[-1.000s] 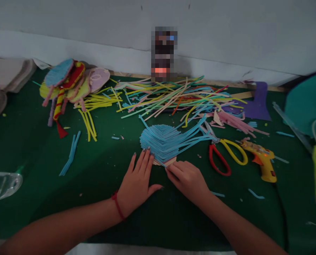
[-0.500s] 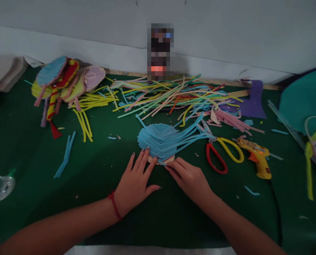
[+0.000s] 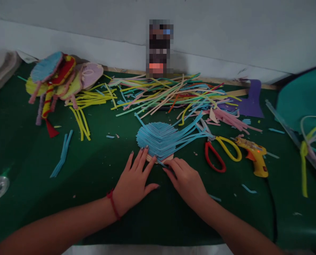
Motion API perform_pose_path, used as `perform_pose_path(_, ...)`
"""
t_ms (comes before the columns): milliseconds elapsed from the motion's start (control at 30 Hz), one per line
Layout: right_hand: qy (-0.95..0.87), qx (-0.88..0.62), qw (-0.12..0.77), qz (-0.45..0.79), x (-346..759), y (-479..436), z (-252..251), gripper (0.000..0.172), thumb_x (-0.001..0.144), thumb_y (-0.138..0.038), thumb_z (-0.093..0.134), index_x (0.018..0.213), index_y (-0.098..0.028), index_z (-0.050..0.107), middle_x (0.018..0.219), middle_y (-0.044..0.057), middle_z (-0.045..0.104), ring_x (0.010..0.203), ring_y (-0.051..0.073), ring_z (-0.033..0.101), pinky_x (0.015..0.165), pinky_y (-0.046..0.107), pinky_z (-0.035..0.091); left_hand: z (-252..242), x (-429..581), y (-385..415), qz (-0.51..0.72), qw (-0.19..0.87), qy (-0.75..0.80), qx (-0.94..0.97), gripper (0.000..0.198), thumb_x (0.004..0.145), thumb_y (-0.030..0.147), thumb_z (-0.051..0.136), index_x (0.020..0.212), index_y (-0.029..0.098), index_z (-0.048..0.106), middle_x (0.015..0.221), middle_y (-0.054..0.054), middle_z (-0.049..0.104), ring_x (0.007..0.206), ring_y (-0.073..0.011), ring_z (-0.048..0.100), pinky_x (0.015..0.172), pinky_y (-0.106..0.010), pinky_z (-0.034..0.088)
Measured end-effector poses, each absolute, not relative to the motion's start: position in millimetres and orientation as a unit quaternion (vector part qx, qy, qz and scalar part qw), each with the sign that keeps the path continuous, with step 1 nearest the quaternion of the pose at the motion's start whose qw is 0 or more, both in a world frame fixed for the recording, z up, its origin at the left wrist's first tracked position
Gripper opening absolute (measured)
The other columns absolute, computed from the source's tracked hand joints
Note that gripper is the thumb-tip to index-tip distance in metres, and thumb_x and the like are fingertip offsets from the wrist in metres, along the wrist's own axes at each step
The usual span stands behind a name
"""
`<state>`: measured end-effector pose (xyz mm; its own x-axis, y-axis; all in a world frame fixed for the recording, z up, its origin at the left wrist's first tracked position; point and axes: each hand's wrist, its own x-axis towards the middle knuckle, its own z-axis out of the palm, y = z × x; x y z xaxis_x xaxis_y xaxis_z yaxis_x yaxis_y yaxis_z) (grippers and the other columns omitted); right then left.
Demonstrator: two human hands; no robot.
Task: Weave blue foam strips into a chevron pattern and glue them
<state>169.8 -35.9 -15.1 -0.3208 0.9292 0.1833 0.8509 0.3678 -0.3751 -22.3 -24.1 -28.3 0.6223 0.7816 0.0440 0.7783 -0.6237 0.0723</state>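
A round piece covered with blue fuzzy pipe cleaners (image 3: 158, 136) in a chevron pattern lies flat in front of me, long loose ends fanning to the right. Its bare pale edge (image 3: 170, 158) shows at the bottom. My left hand (image 3: 138, 170) lies spread, fingertips pressing on the lower left of the piece. At the lower edge, my right hand (image 3: 185, 175) has its fingers pinched around a blue pipe cleaner (image 3: 161, 164); most of it is hidden by the hand. Another blue length (image 3: 214, 198) shows beside the right wrist; whether it is the same one I cannot tell.
Scissors (image 3: 216, 156) and a yellow glue gun (image 3: 256, 156) with a black cord lie to the right. Behind is a heap of coloured pipe cleaners (image 3: 160, 95). Finished fans (image 3: 46, 67) are stacked at the back left. A blurred upright object (image 3: 160, 49) leans on the wall.
My right fingers have curled slightly and tilted the blue pipe cleaner at the lower edge. A blue length has come into sight by my right wrist. The left hand keeps its place on the piece.
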Motion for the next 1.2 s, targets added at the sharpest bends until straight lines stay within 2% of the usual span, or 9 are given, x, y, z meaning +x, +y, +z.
perform_pose_path(100,-0.787,-0.565,0.211,0.131,170,-37,-14,0.014,0.093,-0.016,0.044,0.094,-0.018,0.058,0.088,0.005,0.063,0.078,0.015,0.063,0.068,0.026,0.052,-28,-22,-24,0.037,0.026,0.434,0.900,0.078,0.080,0.061,0.052,0.142,0.014,0.037,0.149,-0.024,0.028,0.138,-0.0365,0.028,0.107,-0.054,0.028)
perform_pose_path(333,-0.776,-0.574,0.228,0.128,169,-35,-17,0.019,0.093,-0.019,0.045,0.101,-0.019,0.063,0.094,0.006,0.062,0.080,0.014,0.064,0.065,0.023,0.052,-26,-22,-24,0.034,0.031,0.433,0.900,0.077,0.081,0.058,0.054,0.141,0.014,0.037,0.149,-0.024,0.029,0.137,-0.0374,0.028,0.107,-0.056,0.029)
perform_pose_path(700,-0.787,-0.544,0.266,0.121,171,-31,-21,0.020,0.092,-0.017,0.049,0.097,-0.018,0.068,0.091,0.006,0.067,0.083,0.015,0.064,0.075,0.025,0.052,-25,-24,-21,0.052,0.038,0.426,0.903,0.069,0.084,0.060,0.046,0.141,0.022,0.039,0.148,-0.022,0.033,0.136,-0.0351,0.033,0.105,-0.057,0.032)
perform_pose_path(1033,-0.792,-0.540,0.259,0.120,169,-29,-22,0.021,0.093,-0.016,0.047,0.097,-0.017,0.067,0.090,0.007,0.067,0.083,0.016,0.062,0.075,0.028,0.052,-23,-23,-21,0.046,0.036,0.424,0.904,0.069,0.083,0.059,0.049,0.140,0.022,0.040,0.148,-0.022,0.032,0.136,-0.0359,0.032,0.106,-0.057,0.031)
perform_pose_path(1200,-0.814,-0.525,0.221,0.112,173,-21,-16,0.020,0.092,-0.015,0.047,0.093,-0.016,0.067,0.087,0.006,0.065,0.080,0.016,0.061,0.070,0.026,0.050,-23,-23,-21,0.048,0.039,0.428,0.902,0.069,0.082,0.059,0.051,0.139,0.021,0.042,0.147,-0.023,0.033,0.135,-0.0363,0.033,0.106,-0.057,0.030)
